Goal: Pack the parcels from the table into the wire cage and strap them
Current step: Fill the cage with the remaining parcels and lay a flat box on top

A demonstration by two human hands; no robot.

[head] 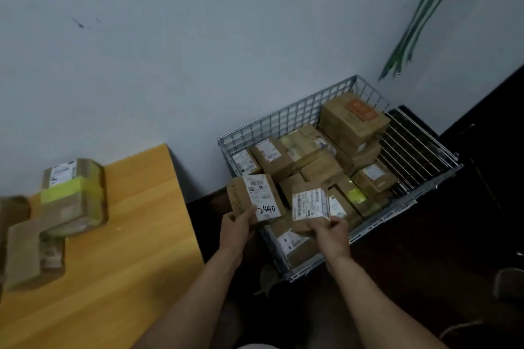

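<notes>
While a parcel (255, 197) is gripped in the left hand (237, 224) and a second parcel (310, 207) in the right hand (332, 231) over the cage (283, 119) at its six-o'clock edge, packing is judged mostly done; parcels (74, 193) are left on the desk (122, 249) at nine o'clock, and nothing is strapped.

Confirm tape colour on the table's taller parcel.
Yellow-green tape band around brown cardboard parcel, head view.

Held parcels (255, 197): 2, my left hand (236, 225) and right hand (330, 231); table parcels (75, 193): at least 3; wire cage (283, 119): 1, roughly 11 inside.
</notes>
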